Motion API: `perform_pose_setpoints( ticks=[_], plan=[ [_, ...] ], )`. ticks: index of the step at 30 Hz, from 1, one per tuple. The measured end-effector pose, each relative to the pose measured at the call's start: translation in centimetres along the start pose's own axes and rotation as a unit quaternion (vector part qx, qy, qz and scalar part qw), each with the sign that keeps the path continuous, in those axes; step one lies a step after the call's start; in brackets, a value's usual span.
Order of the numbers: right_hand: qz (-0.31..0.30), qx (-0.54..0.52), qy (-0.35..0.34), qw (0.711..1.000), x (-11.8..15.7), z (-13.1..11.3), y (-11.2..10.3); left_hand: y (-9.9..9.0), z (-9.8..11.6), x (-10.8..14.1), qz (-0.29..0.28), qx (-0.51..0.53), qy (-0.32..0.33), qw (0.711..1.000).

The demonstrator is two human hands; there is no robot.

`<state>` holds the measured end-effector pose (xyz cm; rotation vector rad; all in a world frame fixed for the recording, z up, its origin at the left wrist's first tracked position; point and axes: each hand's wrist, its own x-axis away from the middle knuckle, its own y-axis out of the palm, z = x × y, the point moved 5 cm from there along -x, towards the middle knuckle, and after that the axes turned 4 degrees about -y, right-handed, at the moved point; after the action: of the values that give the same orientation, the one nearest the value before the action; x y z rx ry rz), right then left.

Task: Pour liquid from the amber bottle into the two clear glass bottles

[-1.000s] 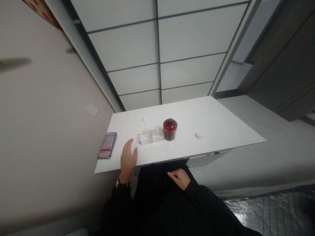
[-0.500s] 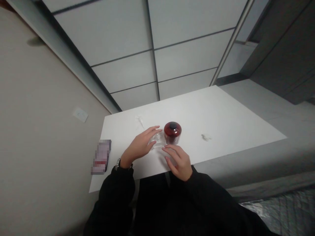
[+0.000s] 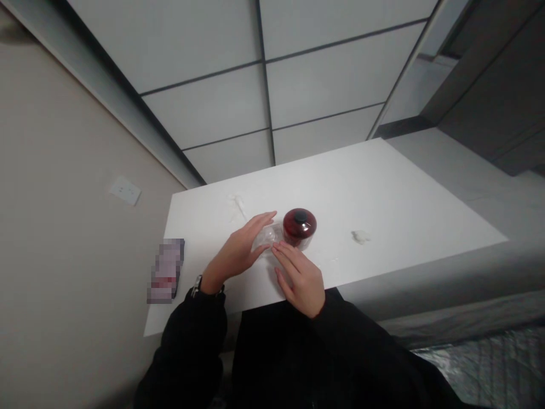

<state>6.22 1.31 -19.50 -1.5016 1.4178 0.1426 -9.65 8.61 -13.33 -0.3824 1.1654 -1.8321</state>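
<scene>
A clear plastic piece (image 3: 269,234) lies on the white table, partly hidden by my hands. My left hand (image 3: 242,247) curves around its left side, thumb and fingers apart. Close to its front right, my right hand (image 3: 300,278) has its fingers stretched out, their tips near my left thumb. Neither hand shows anything gripped; whether the fingertips touch the clear piece is hard to tell. Just right of it stands a round container (image 3: 300,228) with a dark red top and a black knob.
On the white table (image 3: 383,193), a small pale scrap (image 3: 360,236) lies to the right and a thin whitish item (image 3: 240,206) behind my left hand. A blurred pinkish item (image 3: 166,271) rests at the left edge. A wall with a socket (image 3: 125,191) borders the left.
My right hand has moved left, toward my left hand and the clear piece. The view has shifted slightly. Both hands remain open.
</scene>
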Motion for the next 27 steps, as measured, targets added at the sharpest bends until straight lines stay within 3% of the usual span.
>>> perform_pose_setpoints(
  ticks=[7, 11, 15, 25, 27],
  plan=[
    [0.005, 0.014, -0.005, 1.000, -0.1, 0.0, 0.0, -1.8, 0.3, 1.4, 0.033, -0.028, -0.035, 0.998],
    [0.008, 0.010, -0.014, 1.000, 0.0, 0.2, 0.0, -1.4, 1.3, 0.6, -0.018, -0.010, -0.013, 1.000],
    [0.010, 0.009, -0.016, 1.000, 0.0, 0.3, 0.1, -1.8, 1.2, -0.1, 0.008, -0.011, -0.014, 1.000],
    [0.018, -0.007, -0.009, 1.000, 0.1, 0.5, 0.4, -1.2, 1.0, -0.7, -0.039, -0.026, 0.008, 0.999],
    [0.012, -0.010, -0.003, 1.000, 0.1, 0.5, 0.6, -1.0, 0.7, -0.8, -0.027, -0.009, -0.016, 0.999]
  ],
)
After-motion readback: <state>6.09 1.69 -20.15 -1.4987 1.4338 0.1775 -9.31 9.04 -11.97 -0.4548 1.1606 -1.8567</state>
